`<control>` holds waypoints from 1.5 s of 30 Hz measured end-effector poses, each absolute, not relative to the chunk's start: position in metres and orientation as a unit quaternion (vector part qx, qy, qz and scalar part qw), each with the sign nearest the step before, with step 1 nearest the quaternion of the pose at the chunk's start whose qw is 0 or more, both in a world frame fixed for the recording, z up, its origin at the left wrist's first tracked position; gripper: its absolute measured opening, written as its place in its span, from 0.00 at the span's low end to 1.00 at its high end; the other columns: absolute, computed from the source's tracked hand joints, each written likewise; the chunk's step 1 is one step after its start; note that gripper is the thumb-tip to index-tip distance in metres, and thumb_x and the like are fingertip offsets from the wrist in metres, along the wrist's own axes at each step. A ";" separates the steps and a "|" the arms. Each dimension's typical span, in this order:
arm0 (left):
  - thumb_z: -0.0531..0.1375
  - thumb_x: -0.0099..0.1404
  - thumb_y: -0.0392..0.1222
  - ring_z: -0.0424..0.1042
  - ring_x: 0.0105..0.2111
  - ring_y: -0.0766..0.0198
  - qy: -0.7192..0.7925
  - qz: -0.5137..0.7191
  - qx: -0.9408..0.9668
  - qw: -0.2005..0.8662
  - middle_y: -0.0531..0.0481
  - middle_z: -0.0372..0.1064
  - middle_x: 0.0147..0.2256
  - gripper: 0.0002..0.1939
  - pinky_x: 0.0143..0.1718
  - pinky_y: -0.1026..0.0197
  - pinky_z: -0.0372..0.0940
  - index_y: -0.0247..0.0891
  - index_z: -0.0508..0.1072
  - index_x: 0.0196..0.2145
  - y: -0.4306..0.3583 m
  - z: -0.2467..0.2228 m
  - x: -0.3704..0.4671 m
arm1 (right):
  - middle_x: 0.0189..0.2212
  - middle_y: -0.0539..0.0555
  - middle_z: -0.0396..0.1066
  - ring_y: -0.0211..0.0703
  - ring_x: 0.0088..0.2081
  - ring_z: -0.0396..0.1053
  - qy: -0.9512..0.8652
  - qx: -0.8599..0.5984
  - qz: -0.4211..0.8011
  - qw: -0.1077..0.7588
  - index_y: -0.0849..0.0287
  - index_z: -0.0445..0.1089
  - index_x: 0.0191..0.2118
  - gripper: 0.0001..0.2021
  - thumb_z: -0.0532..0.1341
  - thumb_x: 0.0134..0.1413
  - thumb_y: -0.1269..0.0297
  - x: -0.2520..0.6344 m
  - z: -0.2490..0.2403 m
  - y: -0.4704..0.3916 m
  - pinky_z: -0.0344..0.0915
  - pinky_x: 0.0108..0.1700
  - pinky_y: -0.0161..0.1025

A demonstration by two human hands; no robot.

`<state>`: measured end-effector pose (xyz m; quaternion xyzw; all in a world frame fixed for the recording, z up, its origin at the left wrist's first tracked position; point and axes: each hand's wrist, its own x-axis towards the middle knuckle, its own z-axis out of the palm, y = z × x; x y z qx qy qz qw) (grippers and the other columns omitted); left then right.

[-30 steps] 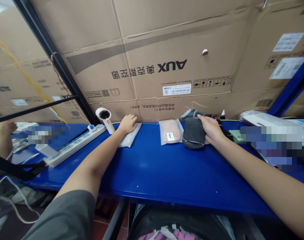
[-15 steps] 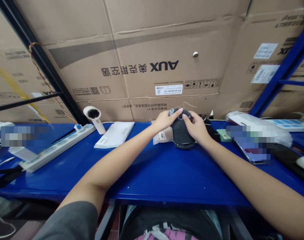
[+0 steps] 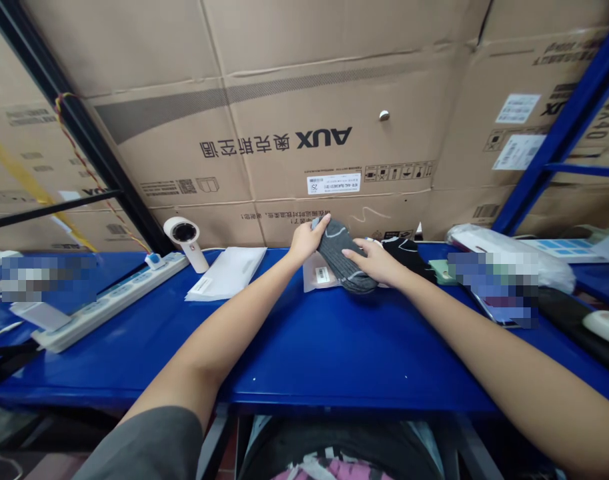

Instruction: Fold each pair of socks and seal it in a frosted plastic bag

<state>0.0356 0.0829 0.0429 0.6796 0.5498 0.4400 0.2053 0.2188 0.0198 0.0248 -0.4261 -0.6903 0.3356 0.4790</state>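
A folded bundle of dark grey ribbed socks (image 3: 341, 253) with pale lines is held in the air above the back of the table. My left hand (image 3: 309, 238) is closed on its upper end, the thumb on top. Lower down, my right hand (image 3: 377, 261) grips the right side of the bundle, thumb across the ribbing; its other fingers are partly hidden. Behind the socks lies a clear plastic packet (image 3: 318, 275) with a white label, partly covered by them. Black socks (image 3: 407, 253) with white lines lie just right of my right hand.
The blue table (image 3: 304, 353) backs onto large cardboard boxes (image 3: 284, 100). To the left are a white power strip (image 3: 117, 300), a white handheld fan (image 3: 187, 243) and white plastic bags (image 3: 227, 272). A phone (image 3: 497, 293) and a bubble-wrapped item (image 3: 514, 257) lie on the right.
The socks have turned so that a lighter grey face with pale lines shows, and they slant down to the right. My left hand moved left; my right hand shifted lower on the bundle.
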 end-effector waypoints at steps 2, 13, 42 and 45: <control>0.48 0.65 0.71 0.75 0.32 0.54 0.568 0.409 0.693 0.169 0.45 0.73 0.27 0.32 0.37 0.58 0.65 0.39 0.70 0.23 0.086 0.034 0.032 | 0.31 0.53 0.78 0.51 0.36 0.74 -0.689 -0.448 0.335 0.460 0.55 0.76 0.30 0.03 0.69 0.47 0.66 0.217 0.023 0.021 0.68 0.48 0.48; 0.47 0.68 0.64 0.60 0.60 0.46 0.560 0.231 0.793 0.063 0.42 0.66 0.59 0.30 0.59 0.44 0.53 0.43 0.69 0.56 0.084 0.007 0.031 | 0.29 0.54 0.77 0.47 0.34 0.76 -0.543 -0.531 0.391 0.520 0.58 0.75 0.31 0.03 0.68 0.47 0.70 0.241 0.016 0.034 0.71 0.44 0.47; 0.54 0.59 0.67 0.69 0.53 0.42 0.618 0.056 0.782 0.059 0.35 0.69 0.50 0.36 0.48 0.52 0.65 0.35 0.72 0.52 0.019 0.023 -0.031 | 0.52 0.68 0.70 0.59 0.55 0.68 -0.759 -0.562 0.096 0.314 0.64 0.65 0.55 0.20 0.60 0.57 0.66 0.215 -0.004 0.018 0.62 0.58 0.53; 0.55 0.58 0.66 0.70 0.52 0.42 0.622 0.064 0.778 0.060 0.35 0.69 0.50 0.36 0.48 0.52 0.65 0.35 0.71 0.53 0.019 0.024 -0.034 | 0.52 0.70 0.68 0.63 0.56 0.66 -0.791 -0.546 0.000 0.275 0.65 0.71 0.50 0.17 0.58 0.60 0.61 0.213 0.005 0.005 0.62 0.58 0.54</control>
